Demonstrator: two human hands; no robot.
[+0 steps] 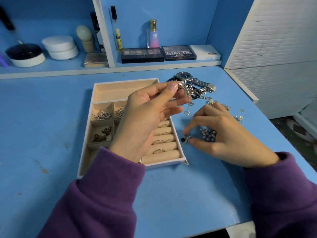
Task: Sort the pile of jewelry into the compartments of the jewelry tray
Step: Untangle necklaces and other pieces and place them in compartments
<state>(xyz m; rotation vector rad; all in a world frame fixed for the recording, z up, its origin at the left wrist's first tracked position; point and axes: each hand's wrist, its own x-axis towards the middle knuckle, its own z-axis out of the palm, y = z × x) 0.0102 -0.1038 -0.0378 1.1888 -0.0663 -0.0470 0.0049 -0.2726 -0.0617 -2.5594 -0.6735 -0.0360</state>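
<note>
The jewelry tray (120, 91) is sitting mid-worktop (51, 117), the pile (199, 91) lying to its right.
Rings (161, 141) are sitting in the jewelry tray's near right rolls and earrings (102, 114) are lying in its left compartments. The pile is lying by its far right corner, with the watch (186, 76) at the far end. The left hand (145, 114) is holding a chain (186, 91) over the jewelry tray's right edge. The right hand (228, 134) is pinching a charm (187, 139) just right of it.

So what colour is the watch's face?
Dark blue. The head view shows the watch best.
</note>
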